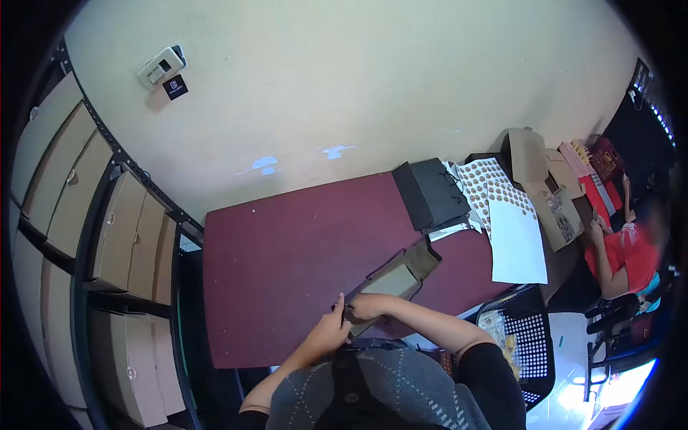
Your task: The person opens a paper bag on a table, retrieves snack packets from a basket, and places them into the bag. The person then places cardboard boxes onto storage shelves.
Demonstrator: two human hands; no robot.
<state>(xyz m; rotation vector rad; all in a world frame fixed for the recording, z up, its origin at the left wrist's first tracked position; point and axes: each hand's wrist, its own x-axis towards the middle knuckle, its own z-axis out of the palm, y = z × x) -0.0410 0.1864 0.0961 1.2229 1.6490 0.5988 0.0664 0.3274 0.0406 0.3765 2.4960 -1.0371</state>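
A paper bag [390,284] with a grey-brown face and dark edges lies slantwise near the table's front edge, its far end spread open. Dark cord handles show along its side. At the near end, my left hand [331,331] is closed around the bag's dark edge, thumb side up. My right hand [368,307] rests close beside it, fingers curled in at the same end of the bag. The fingertips of both hands are partly hidden, so the exact grip is hard to see.
The maroon table [287,258] stands against the wall. At its right lie stacked black paper bags [433,193], printed sticker sheets [494,186] and an opened cardboard box [545,186]. A black basket [534,351] is at right, box shelves [122,236] left. A person in red [623,251] works at far right.
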